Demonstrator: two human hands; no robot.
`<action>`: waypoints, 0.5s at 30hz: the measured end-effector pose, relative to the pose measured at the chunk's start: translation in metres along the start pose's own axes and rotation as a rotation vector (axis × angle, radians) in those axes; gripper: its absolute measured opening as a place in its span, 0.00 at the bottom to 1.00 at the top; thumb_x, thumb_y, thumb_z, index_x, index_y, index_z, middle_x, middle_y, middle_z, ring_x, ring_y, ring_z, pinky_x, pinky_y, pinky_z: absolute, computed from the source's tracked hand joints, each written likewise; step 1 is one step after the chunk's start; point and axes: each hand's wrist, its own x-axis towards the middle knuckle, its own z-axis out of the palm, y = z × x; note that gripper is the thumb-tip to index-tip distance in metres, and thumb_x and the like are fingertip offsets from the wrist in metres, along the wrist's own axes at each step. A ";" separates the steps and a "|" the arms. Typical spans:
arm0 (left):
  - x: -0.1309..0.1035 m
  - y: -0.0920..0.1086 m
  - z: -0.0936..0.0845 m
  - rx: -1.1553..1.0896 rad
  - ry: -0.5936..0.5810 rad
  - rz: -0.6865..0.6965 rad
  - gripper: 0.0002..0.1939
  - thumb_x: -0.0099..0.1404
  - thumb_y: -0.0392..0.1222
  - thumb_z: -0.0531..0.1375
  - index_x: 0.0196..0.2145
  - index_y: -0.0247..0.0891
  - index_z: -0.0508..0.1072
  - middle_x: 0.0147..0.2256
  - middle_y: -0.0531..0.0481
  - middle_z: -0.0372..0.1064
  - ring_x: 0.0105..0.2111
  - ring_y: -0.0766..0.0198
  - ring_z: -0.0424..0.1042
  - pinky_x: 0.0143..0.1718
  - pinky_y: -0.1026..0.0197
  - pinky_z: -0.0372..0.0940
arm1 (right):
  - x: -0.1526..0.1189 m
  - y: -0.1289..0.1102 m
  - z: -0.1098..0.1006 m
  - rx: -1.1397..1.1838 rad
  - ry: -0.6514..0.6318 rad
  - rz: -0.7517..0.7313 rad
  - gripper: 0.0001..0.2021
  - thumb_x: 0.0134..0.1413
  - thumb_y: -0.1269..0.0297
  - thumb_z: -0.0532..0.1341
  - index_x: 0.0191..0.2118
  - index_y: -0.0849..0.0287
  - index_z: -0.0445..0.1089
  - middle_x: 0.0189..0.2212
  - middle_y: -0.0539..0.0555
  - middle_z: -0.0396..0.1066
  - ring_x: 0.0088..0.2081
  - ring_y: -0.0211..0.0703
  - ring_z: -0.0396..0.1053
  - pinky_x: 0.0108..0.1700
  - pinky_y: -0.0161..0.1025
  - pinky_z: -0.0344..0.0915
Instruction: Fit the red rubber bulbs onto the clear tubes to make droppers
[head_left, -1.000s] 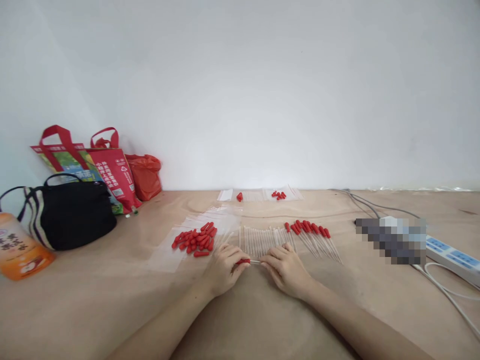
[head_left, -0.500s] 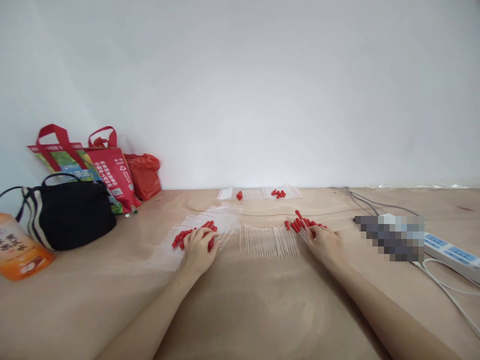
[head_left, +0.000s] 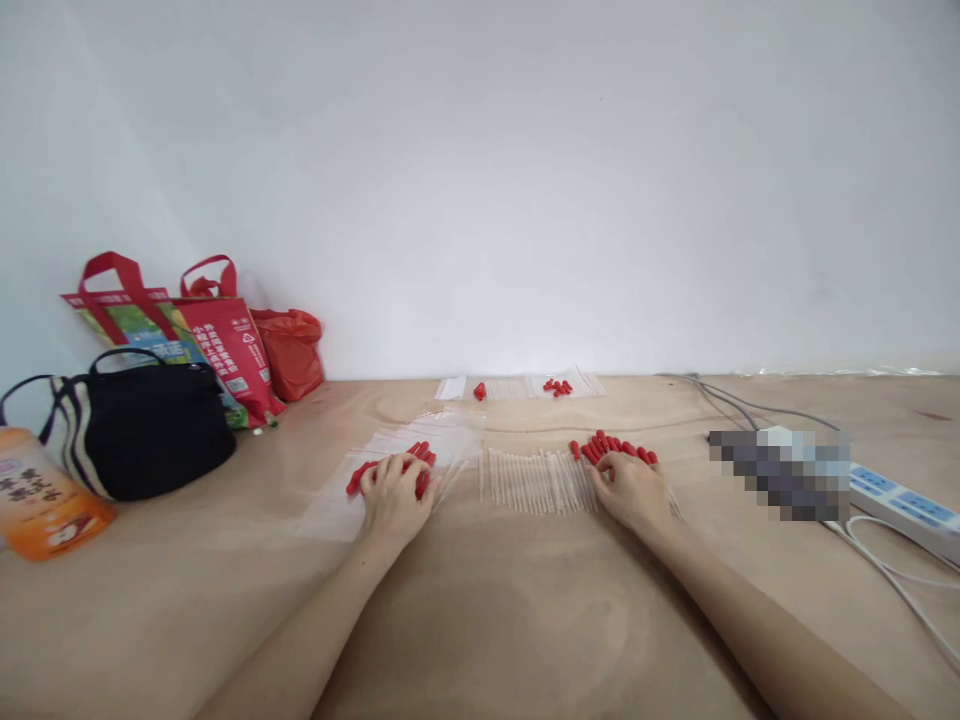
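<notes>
My left hand (head_left: pixel 396 500) curls over a pile of red rubber bulbs (head_left: pixel 361 476) on a clear plastic bag (head_left: pixel 330 515). One red bulb (head_left: pixel 422 484) shows between its thumb and fingers. My right hand (head_left: pixel 634 487) is in a pinch at the right end of a row of thin clear tubes (head_left: pixel 529 480); what lies between the fingertips is hidden. Just beyond it several red-bulbed droppers (head_left: pixel 619 445) lie side by side, their stems partly under the hand. A few loose tubes (head_left: pixel 450 485) rest by my left thumb.
Near the wall, a flat clear bag (head_left: pixel 589 383) lies with more red bulbs and tubes. Shopping bags (head_left: pixel 232 350), a black bag (head_left: pixel 157 430) and an orange pouch (head_left: pixel 56 510) stand on the left. A power strip (head_left: pixel 904 505) with cables and a blurred-out object (head_left: pixel 780 475) are on the right.
My right hand held up a red-bulbed dropper; it now lies with the others, and the hand has shifted left to the tube row. My left hand has hardly moved.
</notes>
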 end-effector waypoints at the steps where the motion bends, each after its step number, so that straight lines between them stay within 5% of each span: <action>1: 0.000 0.000 -0.001 0.024 -0.003 -0.007 0.09 0.56 0.46 0.55 0.29 0.39 0.70 0.36 0.46 0.66 0.40 0.55 0.62 0.41 0.52 0.50 | -0.001 -0.004 0.000 0.015 -0.016 -0.020 0.13 0.49 0.55 0.51 0.26 0.57 0.67 0.27 0.53 0.71 0.35 0.45 0.66 0.40 0.43 0.48; 15: 0.001 -0.001 -0.007 0.161 -0.076 0.035 0.11 0.56 0.46 0.53 0.27 0.37 0.71 0.34 0.43 0.65 0.38 0.54 0.61 0.38 0.53 0.52 | -0.002 -0.009 0.004 -0.066 -0.090 0.068 0.13 0.50 0.57 0.50 0.30 0.59 0.67 0.27 0.56 0.71 0.33 0.48 0.66 0.40 0.47 0.50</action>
